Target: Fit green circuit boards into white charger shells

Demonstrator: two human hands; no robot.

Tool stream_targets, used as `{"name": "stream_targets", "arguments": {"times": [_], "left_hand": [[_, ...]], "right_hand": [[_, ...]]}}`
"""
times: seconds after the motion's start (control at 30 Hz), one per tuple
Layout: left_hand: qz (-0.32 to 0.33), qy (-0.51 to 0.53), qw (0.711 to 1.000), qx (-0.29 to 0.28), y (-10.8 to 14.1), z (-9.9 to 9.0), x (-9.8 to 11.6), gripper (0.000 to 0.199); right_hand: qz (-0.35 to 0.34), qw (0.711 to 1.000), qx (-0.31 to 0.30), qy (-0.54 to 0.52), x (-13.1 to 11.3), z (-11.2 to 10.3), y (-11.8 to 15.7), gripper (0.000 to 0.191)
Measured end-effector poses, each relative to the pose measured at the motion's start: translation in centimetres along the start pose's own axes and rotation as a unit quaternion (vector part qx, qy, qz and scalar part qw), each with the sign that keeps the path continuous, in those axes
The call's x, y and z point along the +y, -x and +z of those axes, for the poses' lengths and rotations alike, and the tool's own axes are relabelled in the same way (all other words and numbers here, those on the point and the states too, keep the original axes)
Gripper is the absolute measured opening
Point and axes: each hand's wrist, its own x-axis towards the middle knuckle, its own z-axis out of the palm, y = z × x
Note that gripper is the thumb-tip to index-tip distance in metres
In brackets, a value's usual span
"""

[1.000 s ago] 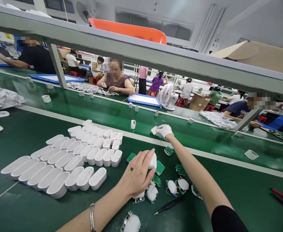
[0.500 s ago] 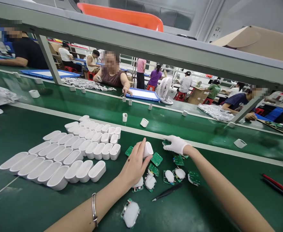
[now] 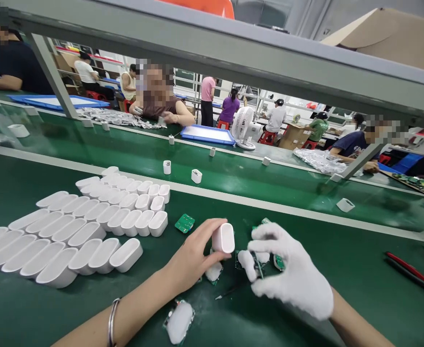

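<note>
My bare left hand (image 3: 192,251) grips a white oval plastic housing (image 3: 226,238) between thumb and fingers, its open end turned toward the right. Close beside it, my white-gloved right hand (image 3: 293,270) pinches a green circuit board with a white pad (image 3: 247,265) on it, tilted on edge. Housing and board are apart. Beneath the hands lie more such boards, partly hidden; one padded board (image 3: 180,322) lies nearer to me, and a green board (image 3: 184,223) rests beyond my left hand. Dark tweezers (image 3: 226,292) lie on the table between the hands, partly covered.
Rows of white housings (image 3: 88,212) stand on the left. Past the white line, several loose housings (image 3: 196,176) sit on a green strip. Red-and-black pliers (image 3: 412,273) lie at right. A grey shelf beam (image 3: 212,53) crosses overhead. Co-workers sit across the line.
My right hand has come back toward me from the far boards and now holds a padded circuit board beside the housing. My left hand keeps the housing, now turned more upright. The view has shifted right.
</note>
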Motion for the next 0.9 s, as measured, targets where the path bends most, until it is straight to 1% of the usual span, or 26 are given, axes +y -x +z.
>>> {"name": "stream_targets", "arguments": {"times": [0.07, 0.13, 0.2, 0.3, 0.37, 0.47, 0.53, 0.6, 0.73, 0.83, 0.9], "left_hand": [[0.022, 0.013, 0.999, -0.035, 0.3, 0.3, 0.4, 0.053], [0.042, 0.021, 0.997, -0.063, 0.4, 0.5, 0.6, 0.057], [0.067, 0.029, 0.994, -0.086, 0.5, 0.8, 0.7, 0.06], [0.113, 0.046, 0.986, -0.111, 0.7, 1.2, 0.9, 0.063], [0.131, 0.061, 0.983, -0.117, 0.7, 1.4, 1.0, 0.064], [0.135, 0.079, 0.981, -0.117, 0.7, 1.5, 1.1, 0.06], [0.139, 0.081, 0.98, -0.115, 0.6, 1.4, 1.1, 0.057], [0.148, 0.074, 0.98, -0.106, 0.5, 1.4, 1.1, 0.057], [0.178, 0.051, 0.979, -0.084, 0.5, 1.4, 0.9, 0.058], [0.198, 0.034, 0.976, -0.08, 0.6, 1.4, 0.9, 0.056], [0.199, 0.027, 0.977, -0.076, 0.5, 1.4, 0.9, 0.055]], "right_hand": [[-0.036, 0.995, 0.015, -0.087, -0.3, 0.3, 1.6, 0.054], [-0.054, 0.979, 0.042, -0.193, 0.1, 0.6, 2.4, 0.061], [-0.055, 0.961, 0.083, -0.259, 0.9, 1.3, 2.7, 0.058], [-0.05, 0.95, 0.126, -0.281, 1.9, 2.7, 2.9, 0.053], [-0.052, 0.954, 0.146, -0.258, 2.5, 3.7, 3.0, 0.053], [-0.059, 0.967, 0.171, -0.178, 3.4, 4.7, 3.3, 0.061], [-0.061, 0.974, 0.175, -0.127, 3.9, 4.9, 3.5, 0.068], [-0.068, 0.977, 0.178, -0.092, 4.0, 4.9, 3.7, 0.071], [-0.1, 0.974, 0.199, -0.03, 3.6, 4.4, 3.8, 0.064], [-0.116, 0.974, 0.192, 0.024, 3.3, 4.1, 3.8, 0.06], [-0.125, 0.972, 0.193, 0.056, 3.2, 4.0, 3.7, 0.055]]}}
